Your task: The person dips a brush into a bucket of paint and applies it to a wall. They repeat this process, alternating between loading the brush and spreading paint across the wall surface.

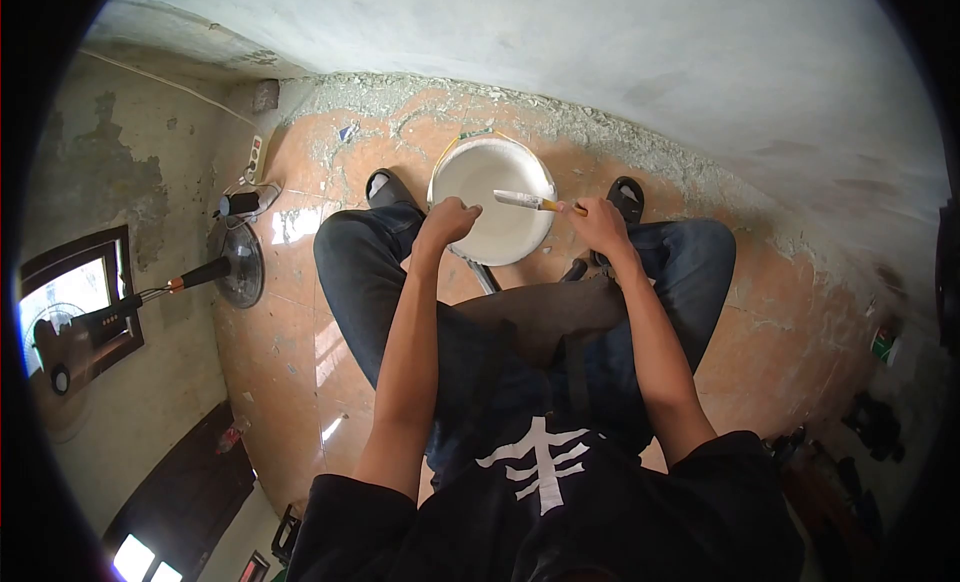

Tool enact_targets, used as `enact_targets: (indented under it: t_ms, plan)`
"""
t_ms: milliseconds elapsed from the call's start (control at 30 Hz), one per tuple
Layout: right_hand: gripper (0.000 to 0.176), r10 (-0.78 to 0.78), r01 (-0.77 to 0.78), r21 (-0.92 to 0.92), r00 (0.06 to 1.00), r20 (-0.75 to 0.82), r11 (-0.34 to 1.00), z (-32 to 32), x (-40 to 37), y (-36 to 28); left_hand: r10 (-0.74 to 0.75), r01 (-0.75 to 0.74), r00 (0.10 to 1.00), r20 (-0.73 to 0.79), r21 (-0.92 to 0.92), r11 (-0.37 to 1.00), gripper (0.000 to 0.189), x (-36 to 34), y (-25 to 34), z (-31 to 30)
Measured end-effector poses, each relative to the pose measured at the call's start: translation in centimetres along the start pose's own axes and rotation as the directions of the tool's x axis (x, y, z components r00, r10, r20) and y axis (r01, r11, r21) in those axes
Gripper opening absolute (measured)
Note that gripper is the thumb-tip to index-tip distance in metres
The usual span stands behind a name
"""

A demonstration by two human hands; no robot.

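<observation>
One brush (525, 200), its bristles coated white and its handle yellowish, is clamped in my right hand (597, 227), above the bucket (490, 142) of pale liquid. Across from the bristles, my left hand (452, 222) is curled closed. My knees (348, 247) hem in this space. Beyond my grip lie debris-strewn tiles (400, 132), then the pale wall (600, 42).

Glossy tiled floor (270, 352), rough plaster crumbs (640, 137).
</observation>
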State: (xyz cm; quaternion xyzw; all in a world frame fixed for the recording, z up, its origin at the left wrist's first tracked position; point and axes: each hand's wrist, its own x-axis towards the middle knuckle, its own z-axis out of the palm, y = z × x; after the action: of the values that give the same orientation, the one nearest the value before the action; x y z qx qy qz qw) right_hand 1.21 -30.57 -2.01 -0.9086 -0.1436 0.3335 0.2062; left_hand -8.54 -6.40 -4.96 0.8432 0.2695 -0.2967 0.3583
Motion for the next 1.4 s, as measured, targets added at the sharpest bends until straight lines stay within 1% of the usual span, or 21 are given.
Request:
enact_targets:
  t_ms: [167,233,333,533,600,733,800,900,1000,1067,1300,1400]
  plan:
    - [0.048,-0.022,0.022,-0.007,0.999,-0.044,1.000,0.42,0.12,0.36,0.006,-0.006,1.000,0.001,-0.043,0.999,0.050,-0.45,0.41,-0.23]
    - [0.048,-0.020,0.020,-0.005,0.999,-0.037,1.000,0.30,0.10,0.29,0.004,-0.004,1.000,0.005,-0.050,0.999,0.049,-0.51,0.58,-0.31]
    - [0.049,-0.022,0.022,-0.002,0.999,-0.027,1.000,0.35,0.16,0.29,0.008,-0.008,1.000,-0.009,-0.033,0.999,0.049,-0.64,0.70,-0.41]
    - [0.049,-0.036,0.036,-0.004,0.998,-0.043,0.999,0.72,0.32,0.74,-0.005,0.006,1.000,0.015,-0.048,0.999,0.049,-0.52,0.66,-0.37]
    - [0.049,-0.044,0.044,-0.009,0.998,-0.052,0.999,0.78,0.38,0.83,0.001,-0.001,1.000,-0.005,-0.005,1.000,0.048,-0.18,0.25,-0.08]
    - [0.049,-0.041,0.041,0.001,0.998,-0.041,0.999,0.64,0.27,0.62,0.011,-0.011,1.000,-0.009,-0.007,1.000,0.048,-0.21,0.29,-0.08]
    - [0.049,-0.043,0.043,0.003,0.998,-0.041,0.999,0.68,0.24,0.61,-0.031,0.032,0.999,0.011,-0.071,0.997,0.049,-0.48,0.65,-0.24]
    - [0.049,-0.049,0.049,0.004,0.997,-0.062,0.999,0.90,0.31,0.76,-0.026,0.026,1.000,0.002,-0.058,0.998,0.048,-0.58,0.72,-0.25]
    - [0.049,-0.043,0.043,-0.001,0.998,-0.042,0.999,0.79,0.28,0.60,0.007,-0.008,1.000,-0.013,-0.051,0.999,0.047,-0.69,0.78,-0.36]
    - [0.049,-0.024,0.024,0.002,1.000,-0.020,1.000,0.77,0.27,0.54,0.010,-0.011,1.000,-0.015,-0.050,0.999,0.047,-0.67,0.81,-0.39]
    - [0.050,-0.034,0.034,0.004,0.999,-0.013,0.999,0.88,0.38,0.69,0.015,-0.017,0.999,-0.037,-0.058,0.998,0.047,-0.58,0.80,-0.25]
    - [0.050,-0.044,0.044,0.003,0.998,-0.032,0.999,0.92,0.31,0.64,0.008,-0.008,1.000,-0.001,-0.016,1.000,0.042,-0.14,0.44,-0.10]
